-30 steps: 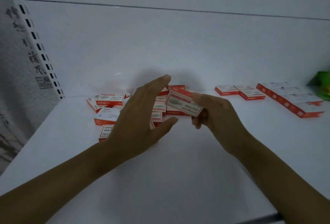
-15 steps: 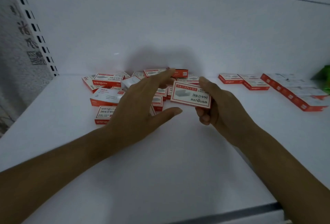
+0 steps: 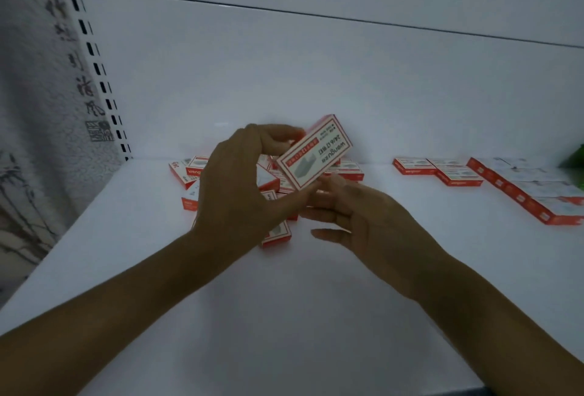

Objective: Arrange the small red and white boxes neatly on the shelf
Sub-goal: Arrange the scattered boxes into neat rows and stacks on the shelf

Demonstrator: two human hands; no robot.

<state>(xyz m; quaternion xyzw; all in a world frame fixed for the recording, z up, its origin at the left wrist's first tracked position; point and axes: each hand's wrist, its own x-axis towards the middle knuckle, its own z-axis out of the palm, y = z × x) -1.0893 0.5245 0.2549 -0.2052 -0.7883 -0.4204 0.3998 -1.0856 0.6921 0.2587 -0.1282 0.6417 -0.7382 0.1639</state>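
l hand (image 3: 240,181) pinches one red & white box (image 3: 316,152) btwn fingers on top & thumb below, tilted & lifted off the shelf (image 3: 284,301), r hand (image 3: 363,218) slack, fingers loose, empty, just under it, w/ a loose pile of boxes (image 3: 183,171) behind near the back-left corner & a neat row of boxes (image 3: 521,190) by the back-right edge.

Shop, white shelf (image 3: 316,301), slotted upright (image 3: 94,61), identical boxes (image 3: 458,174)

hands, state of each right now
Left hand: holding a box.
Right hand: open, just below the box.
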